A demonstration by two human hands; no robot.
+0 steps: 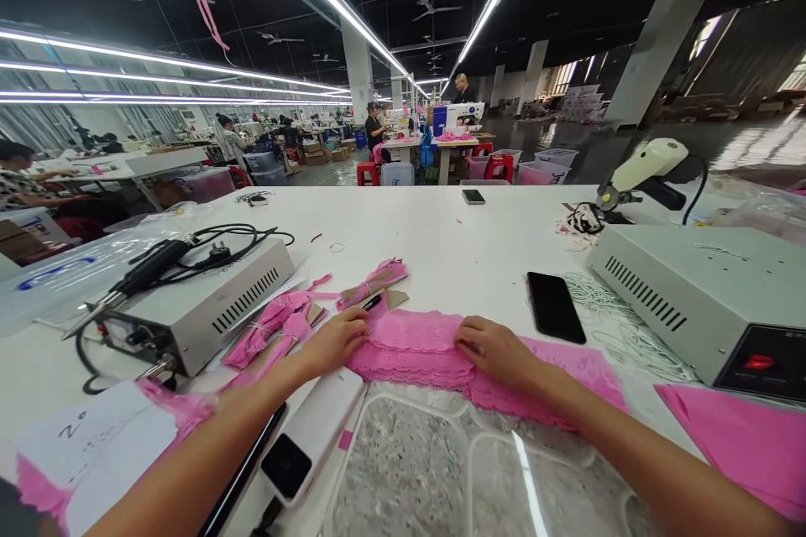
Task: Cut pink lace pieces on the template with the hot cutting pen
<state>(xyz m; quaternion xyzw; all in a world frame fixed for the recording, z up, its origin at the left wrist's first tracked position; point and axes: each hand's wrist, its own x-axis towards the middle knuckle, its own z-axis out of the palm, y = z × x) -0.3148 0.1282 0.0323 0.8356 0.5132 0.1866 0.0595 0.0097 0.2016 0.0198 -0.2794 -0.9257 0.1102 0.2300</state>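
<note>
A strip of pink lace (412, 346) with scalloped edges lies in layers in front of me. My left hand (340, 339) is closed on its left end, thumb and fingers pinched together. Near the middle of the strip, my right hand (497, 351) grips the lace with bent fingers, and more lace runs on beneath that wrist to the right. Under the lace's near edge is a clear plastic lid (403, 453). Close to my left hand are a black marker (373, 301) and tied bundles of pink trim (277, 325). A white power bank (315, 436) lies below my left wrist.
Grey machine boxes stand at left (207, 302) and right (711, 285). A black phone (557, 306) lies beside tangled white cord (614, 323). Folded pink fabric (743, 436) is at the right edge, a marked paper pattern (94, 445) at the left. Co-workers sit at tables beyond.
</note>
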